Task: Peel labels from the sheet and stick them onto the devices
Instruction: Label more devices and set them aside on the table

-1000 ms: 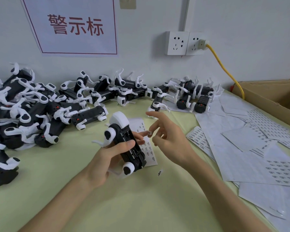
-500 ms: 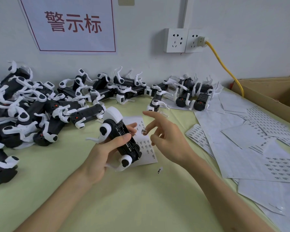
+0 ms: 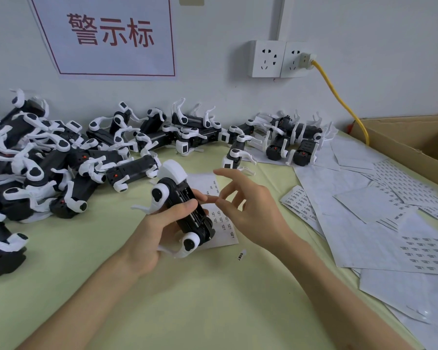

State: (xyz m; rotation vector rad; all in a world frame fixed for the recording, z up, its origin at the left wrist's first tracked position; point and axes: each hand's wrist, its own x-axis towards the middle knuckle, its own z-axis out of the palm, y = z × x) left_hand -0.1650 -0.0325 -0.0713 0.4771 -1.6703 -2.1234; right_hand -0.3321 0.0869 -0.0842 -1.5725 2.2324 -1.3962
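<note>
**First speaker:** What is being held?

**Second speaker:** A black-and-white device (image 3: 185,210) is being gripped in the left hand (image 3: 149,238), with fingers and thumb wrapped round its body. It is being held just above a label sheet (image 3: 224,224) lying on the green table (image 3: 187,299).

**First speaker:** And the right hand?

**Second speaker:** The right hand (image 3: 250,213) is being held just beside the device, with its fingers spread apart and loosely bent. Whether a label is being carried on a fingertip cannot be made out.

**First speaker:** How far along is the task?

**Second speaker:** It is judged to be mid-way at best. Printed labels are being left on the sheet, and one loose label (image 3: 241,255) is lying near it. More sheets (image 3: 364,210) are lying spread at the right. Many devices are being heaped in a pile (image 3: 48,160) at the left, and a row (image 3: 200,132) is being ranged along the wall.
</note>
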